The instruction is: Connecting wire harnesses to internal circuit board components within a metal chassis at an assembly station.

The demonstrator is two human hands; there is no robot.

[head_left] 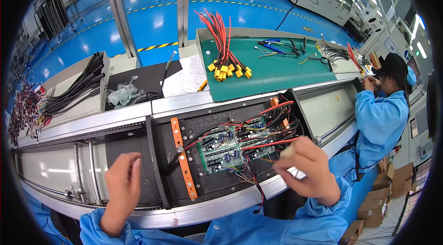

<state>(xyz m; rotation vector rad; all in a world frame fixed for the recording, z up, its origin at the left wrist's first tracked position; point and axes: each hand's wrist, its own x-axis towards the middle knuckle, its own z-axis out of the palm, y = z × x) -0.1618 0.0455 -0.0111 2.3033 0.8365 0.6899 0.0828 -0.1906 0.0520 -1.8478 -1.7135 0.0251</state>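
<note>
Over the dark plate left of the fixture, my left hand [123, 182] hovers with fingers loosely curled, no object visible in it. My right hand [308, 171] is raised at the fixture's right end, thumb and forefinger bent toward each other with a gap between; a pale covering shows at one fingertip. Between the hands, a green circuit board [221, 152] with dark capacitors lies in the black fixture [184, 199]. Thick red wires [272, 142] and thin coloured wires [242, 175] run from it. An orange perforated bar [183, 162] lies along its left side.
Red-and-black cables with yellow connectors [226, 69] lie on a green mat [254, 85], with blue-handled pliers [273, 47] behind. Black cables [76, 90] fill a tray at left, near a crumpled plastic bag [124, 95]. A co-worker [380, 115] in blue works at right.
</note>
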